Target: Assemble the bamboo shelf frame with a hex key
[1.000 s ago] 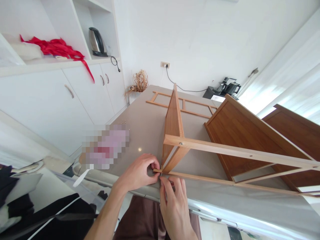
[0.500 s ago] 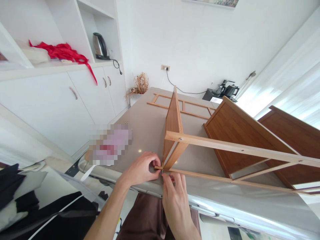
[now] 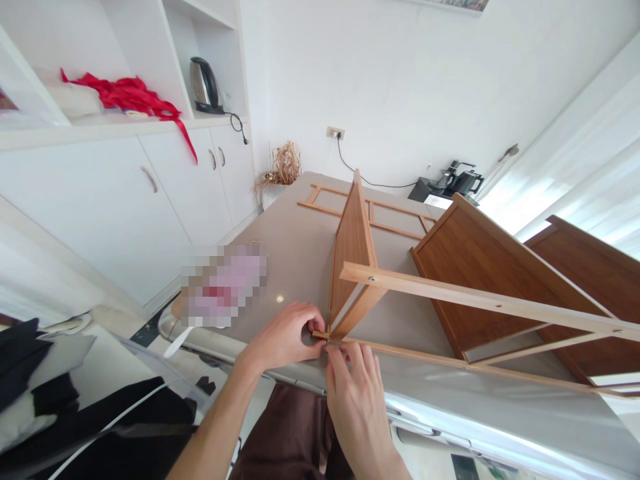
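Observation:
A wooden shelf rack lies on its side across the table, its boards standing upright between long rails. My left hand pinches the near end of the lower wooden rail between thumb and fingers. Right beside it, the fingertips of my right hand press together at the joint of rail and shelf board. They hold a tiny metal piece that looks like a screw, mostly covered by the fingers. A screw head shows in the upper rail.
Another ladder-like wooden frame lies flat at the back of the grey table. A blurred pink item rests at the table's left edge. White cabinets with a kettle stand at the left.
The view has shifted slightly, so the rack appears a little further right. Both hands stay at the rail's end, with only slight finger movement.

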A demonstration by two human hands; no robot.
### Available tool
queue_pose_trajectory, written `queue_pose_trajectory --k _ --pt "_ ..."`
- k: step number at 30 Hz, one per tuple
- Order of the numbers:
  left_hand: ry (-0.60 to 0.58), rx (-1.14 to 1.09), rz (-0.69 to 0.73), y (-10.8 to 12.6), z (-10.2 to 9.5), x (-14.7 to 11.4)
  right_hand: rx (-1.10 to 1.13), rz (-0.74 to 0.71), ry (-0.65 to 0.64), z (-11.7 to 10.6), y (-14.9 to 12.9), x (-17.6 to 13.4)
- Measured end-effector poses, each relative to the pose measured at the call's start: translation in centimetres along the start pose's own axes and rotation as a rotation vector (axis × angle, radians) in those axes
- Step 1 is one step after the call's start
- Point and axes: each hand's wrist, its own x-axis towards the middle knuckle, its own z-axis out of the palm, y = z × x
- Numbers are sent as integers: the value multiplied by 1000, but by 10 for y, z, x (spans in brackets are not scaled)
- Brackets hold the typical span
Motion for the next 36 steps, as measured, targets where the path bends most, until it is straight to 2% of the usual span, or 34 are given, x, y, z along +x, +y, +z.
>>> queue_pose_trajectory --k 11,23,36 --pt "4 4 8 0 1 -1 45 28 56 5 7 -9" --pt "7 5 15 1 0 -1 265 103 50 14 15 -16" --pt "-4 3 9 1 0 0 289 98 81 13 14 -13"
